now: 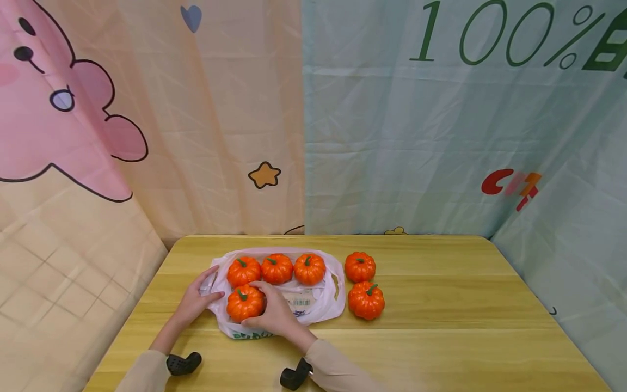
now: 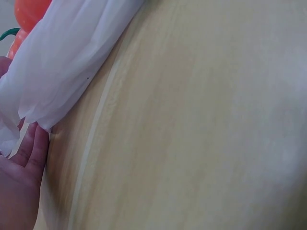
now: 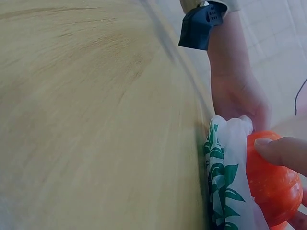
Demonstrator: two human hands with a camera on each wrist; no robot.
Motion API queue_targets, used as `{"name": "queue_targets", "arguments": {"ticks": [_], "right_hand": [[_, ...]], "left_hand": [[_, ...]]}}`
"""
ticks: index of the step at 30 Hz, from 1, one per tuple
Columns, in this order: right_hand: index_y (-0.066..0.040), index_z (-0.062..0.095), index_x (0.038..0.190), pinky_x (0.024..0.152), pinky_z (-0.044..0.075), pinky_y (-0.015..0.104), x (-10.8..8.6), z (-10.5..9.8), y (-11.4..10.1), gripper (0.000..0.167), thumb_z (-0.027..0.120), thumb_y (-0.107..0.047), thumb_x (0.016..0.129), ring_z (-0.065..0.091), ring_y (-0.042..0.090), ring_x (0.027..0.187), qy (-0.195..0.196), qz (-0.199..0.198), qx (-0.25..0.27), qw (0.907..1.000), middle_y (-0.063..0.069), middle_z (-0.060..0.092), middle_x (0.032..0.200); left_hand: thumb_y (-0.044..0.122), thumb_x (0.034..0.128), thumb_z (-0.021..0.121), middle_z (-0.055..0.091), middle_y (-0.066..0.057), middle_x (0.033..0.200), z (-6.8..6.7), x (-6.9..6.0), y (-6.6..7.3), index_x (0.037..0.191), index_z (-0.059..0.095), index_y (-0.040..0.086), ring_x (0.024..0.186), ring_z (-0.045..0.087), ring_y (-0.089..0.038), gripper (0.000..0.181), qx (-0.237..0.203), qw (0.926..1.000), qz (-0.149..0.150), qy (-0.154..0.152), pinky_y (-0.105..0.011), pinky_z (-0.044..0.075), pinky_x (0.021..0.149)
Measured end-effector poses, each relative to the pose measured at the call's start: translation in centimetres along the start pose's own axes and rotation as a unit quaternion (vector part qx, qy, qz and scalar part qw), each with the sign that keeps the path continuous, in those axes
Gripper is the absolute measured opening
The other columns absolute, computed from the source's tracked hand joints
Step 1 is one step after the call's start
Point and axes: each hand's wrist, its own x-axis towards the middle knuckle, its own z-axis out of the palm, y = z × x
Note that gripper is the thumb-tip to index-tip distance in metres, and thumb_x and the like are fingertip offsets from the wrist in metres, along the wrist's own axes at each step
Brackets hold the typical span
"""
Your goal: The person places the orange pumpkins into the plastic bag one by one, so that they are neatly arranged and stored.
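Note:
A white plastic bag (image 1: 323,313) with green print lies spread on the table, its mouth facing up. Three small orange pumpkins with green stems, such as the middle one (image 1: 277,269), sit in a row along its far side. My right hand (image 1: 279,310) grips another pumpkin (image 1: 244,305) at the bag's near left, thumb on the near side and fingers on the far side. At the bag's left edge, my left hand (image 1: 191,305) holds the plastic between thumb and fingers; the left wrist view shows its fingers (image 2: 36,148) partly behind the bag (image 2: 72,62).
Right of the bag, two more pumpkins stand on the wooden table (image 1: 441,326), one farther (image 1: 360,267) and one nearer (image 1: 366,300). A printed curtain (image 1: 392,136) hangs behind the table. Each wrist carries a black device, such as the left one (image 1: 184,363).

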Motion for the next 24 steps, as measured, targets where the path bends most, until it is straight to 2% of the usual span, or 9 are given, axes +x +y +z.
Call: {"name": "queue_targets", "arguments": {"ticks": [6, 12, 19, 24], "right_hand": [[-0.015, 0.052, 0.129, 0.1, 0.048, 0.033, 0.12, 0.17, -0.1, 0.071, 0.086, -0.021, 0.068, 0.056, 0.018, 0.115, -0.004, -0.002, -0.006, 1.0, 0.003, 0.059, 0.128], [-0.015, 0.051, 0.129, 0.102, 0.047, 0.032, -0.02, 0.16, -0.04, 0.069, 0.085, -0.019, 0.069, 0.055, 0.016, 0.116, -0.016, -0.008, 0.019, 0.9997, 0.002, 0.057, 0.13], [-0.013, 0.051, 0.13, 0.085, 0.05, 0.016, -0.12, -0.05, 0.19, 0.068, 0.084, -0.013, 0.07, 0.058, 0.007, 0.1, -0.035, 0.013, 0.086, 0.9956, 0.008, 0.052, 0.13], [-0.013, 0.051, 0.13, 0.084, 0.049, 0.014, -0.09, -0.14, 0.31, 0.066, 0.082, -0.013, 0.072, 0.057, 0.005, 0.097, -0.042, 0.016, 0.088, 0.9951, 0.009, 0.051, 0.131]], "left_hand": [[0.011, 0.0874, 0.065, 0.021, -0.029, 0.154, 0.06, 0.16, -0.2, 0.147, 0.031, 0.001, 0.14, 0.021, -0.047, 0.069, -0.009, 1.0, 0.001, 0.001, -0.065, 0.016, 0.114], [0.011, 0.0872, 0.066, 0.022, -0.03, 0.154, 0.1, 0.1, -0.37, 0.147, 0.031, 0.0, 0.14, 0.022, -0.047, 0.069, -0.007, 0.9999, 0.009, 0.0, -0.065, 0.017, 0.113], [0.012, 0.0882, 0.065, 0.022, -0.029, 0.154, 0.09, 0.06, -0.44, 0.147, 0.031, 0.001, 0.14, 0.022, -0.047, 0.069, -0.001, 1.0, 0.005, 0.001, -0.065, 0.017, 0.113], [0.012, 0.0885, 0.065, 0.021, -0.03, 0.154, 0.07, 0.06, -0.39, 0.147, 0.031, 0.001, 0.14, 0.021, -0.048, 0.069, 0.0, 1.0, 0.003, 0.001, -0.066, 0.017, 0.113]]}}
